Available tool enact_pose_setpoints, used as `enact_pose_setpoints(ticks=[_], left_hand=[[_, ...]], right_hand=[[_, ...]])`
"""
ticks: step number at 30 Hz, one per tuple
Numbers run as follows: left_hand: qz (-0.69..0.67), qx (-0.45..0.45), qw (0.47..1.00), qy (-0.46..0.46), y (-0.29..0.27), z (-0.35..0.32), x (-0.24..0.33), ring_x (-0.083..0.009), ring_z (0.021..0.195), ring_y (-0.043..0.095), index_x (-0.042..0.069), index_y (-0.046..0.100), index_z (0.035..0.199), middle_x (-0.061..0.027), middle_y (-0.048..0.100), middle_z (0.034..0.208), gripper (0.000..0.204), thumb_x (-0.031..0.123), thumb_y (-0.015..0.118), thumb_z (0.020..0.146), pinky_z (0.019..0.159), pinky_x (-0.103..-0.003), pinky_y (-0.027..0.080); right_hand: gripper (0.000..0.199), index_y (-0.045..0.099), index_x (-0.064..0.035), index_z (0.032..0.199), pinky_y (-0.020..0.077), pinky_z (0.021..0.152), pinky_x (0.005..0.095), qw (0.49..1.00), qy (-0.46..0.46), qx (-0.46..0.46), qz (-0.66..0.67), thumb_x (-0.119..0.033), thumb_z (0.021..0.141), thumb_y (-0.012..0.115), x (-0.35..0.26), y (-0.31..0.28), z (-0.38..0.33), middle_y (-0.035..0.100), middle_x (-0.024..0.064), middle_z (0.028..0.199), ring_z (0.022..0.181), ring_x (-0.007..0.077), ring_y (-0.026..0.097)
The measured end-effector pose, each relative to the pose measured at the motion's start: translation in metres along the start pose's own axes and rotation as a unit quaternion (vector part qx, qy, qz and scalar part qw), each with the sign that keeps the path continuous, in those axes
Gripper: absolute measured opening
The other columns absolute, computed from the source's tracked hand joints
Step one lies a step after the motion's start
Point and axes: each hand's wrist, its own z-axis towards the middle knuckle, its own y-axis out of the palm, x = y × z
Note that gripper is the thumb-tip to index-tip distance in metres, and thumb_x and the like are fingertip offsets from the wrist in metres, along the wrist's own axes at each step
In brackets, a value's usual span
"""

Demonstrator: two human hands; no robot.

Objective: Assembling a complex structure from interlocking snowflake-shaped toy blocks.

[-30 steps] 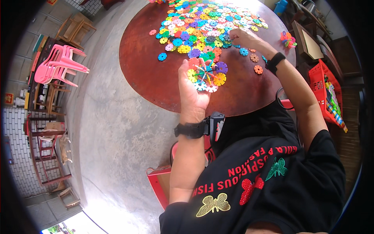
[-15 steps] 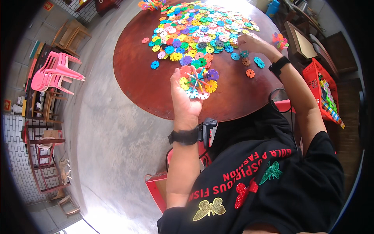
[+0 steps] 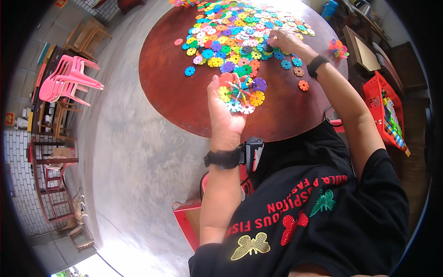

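My left hand point(image 3: 226, 115) is closed round a flower-like cluster of interlocked plastic discs point(image 3: 242, 93). Purple, yellow, white, blue and orange discs make up its ring, with a spiky middle facing up. The cluster is held above the near part of the table. Over the right side of a pile of loose notched discs point(image 3: 230, 38), my right hand point(image 3: 287, 41) reaches in with its fingers curled together. What lies between those fingertips is too small to make out. Below that hand an orange disc point(image 3: 303, 85) and a brown disc point(image 3: 299, 71) lie on the wood.
The round brown table point(image 3: 177, 101) carries the pile. Finished clusters stand at its edge: one point(image 3: 339, 48) on the right, another point(image 3: 184, 2) at the far left. A red basket point(image 3: 374, 94) stands to the right, stacked pink chairs point(image 3: 71, 78) to the left.
My right hand has moved farther into the pile and slightly left. My left hand still holds the cluster. The whole view has shifted a little.
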Motion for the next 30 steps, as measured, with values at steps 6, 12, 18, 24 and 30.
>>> enact_pose_setpoints(ticks=[6,12,18,24,30], left_hand=[[0.006,-0.049,0.998,-0.035,0.002,-0.001,0.003,-0.0245,0.089,0.062,0.008,0.057,0.106,-0.0098,0.064,0.099,0.042,0.044,0.059,0.083,0.074,-0.039,0.048],[0.007,-0.053,0.998,-0.045,0.000,-0.001,0.003,-0.0263,0.087,0.064,0.006,0.056,0.107,-0.0119,0.064,0.099,0.041,0.040,0.058,0.084,0.076,-0.041,0.049],[-0.003,-0.060,0.997,-0.047,0.002,0.000,0.003,-0.0278,0.088,0.063,0.004,0.056,0.107,-0.0135,0.064,0.099,0.041,0.038,0.058,0.085,0.079,-0.042,0.050],[-0.011,-0.061,0.997,-0.044,0.002,0.000,0.003,-0.0288,0.089,0.063,0.003,0.055,0.107,-0.0151,0.063,0.100,0.040,0.036,0.058,0.085,0.080,-0.043,0.050],[-0.010,-0.054,0.998,-0.031,0.000,0.000,0.003,-0.0279,0.090,0.062,0.004,0.055,0.107,-0.0140,0.062,0.099,0.039,0.035,0.058,0.085,0.081,-0.043,0.049]], right_hand=[[0.030,0.059,-0.0058,0.097,0.0452,0.075,0.0415,1.000,0.002,0.012,-0.017,-0.031,0.081,0.061,0.010,0.006,0.004,0.060,0.0145,0.092,0.090,0.0298,0.058],[0.026,0.056,-0.0050,0.091,0.0474,0.060,0.0360,0.998,0.011,0.017,0.065,-0.028,0.081,0.062,0.010,0.006,-0.002,0.059,0.0104,0.080,0.066,0.0211,0.060],[0.018,0.056,-0.0061,0.089,0.0470,0.053,0.0311,0.985,0.039,-0.060,0.158,-0.023,0.084,0.060,0.011,-0.005,-0.008,0.057,0.0059,0.067,0.054,0.0136,0.057],[0.018,0.057,-0.0004,0.069,0.0416,0.042,0.0281,0.963,0.002,-0.147,0.226,-0.015,0.080,0.058,-0.005,-0.014,-0.022,0.054,0.0045,0.057,0.045,0.0118,0.049],[0.017,0.056,-0.0020,0.070,0.0413,0.043,0.0277,0.968,0.030,-0.184,0.167,-0.016,0.079,0.059,-0.009,-0.022,-0.030,0.056,0.0035,0.061,0.049,0.0114,0.053]])
